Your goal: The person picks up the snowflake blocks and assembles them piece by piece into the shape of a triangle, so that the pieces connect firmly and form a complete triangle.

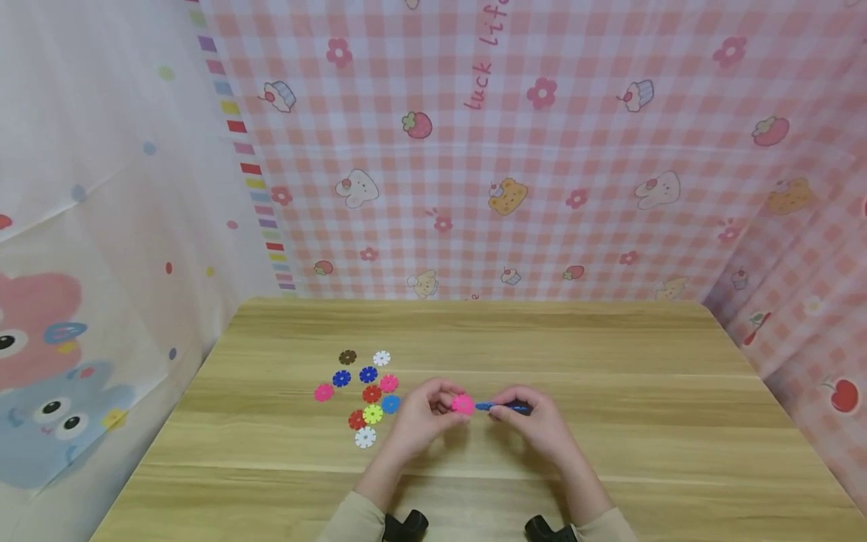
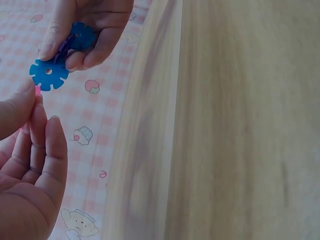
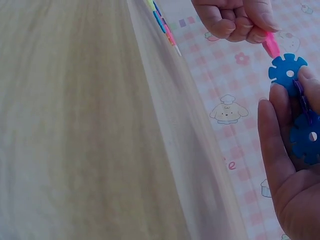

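Observation:
My left hand (image 1: 423,421) pinches a pink notched disc (image 1: 463,405) between thumb and fingers above the table. Close to it, on the right, my right hand (image 1: 535,420) grips a joined row of notched discs. In the right wrist view that row has a blue disc (image 3: 285,75) at the near end, a purple disc (image 3: 302,100) set crosswise, and another blue disc (image 3: 305,142) partly behind the thumb and fingers. The pink disc (image 3: 271,46) is edge-on at the first blue disc's rim; whether their slots interlock I cannot tell.
Left of the hands, several loose notched discs lie flat on the wooden table (image 1: 643,376), among them a brown disc (image 1: 348,357), a yellow-green disc (image 1: 372,414) and a white disc (image 1: 365,437). A checked pink cloth (image 1: 460,165) hangs behind the table's far edge.

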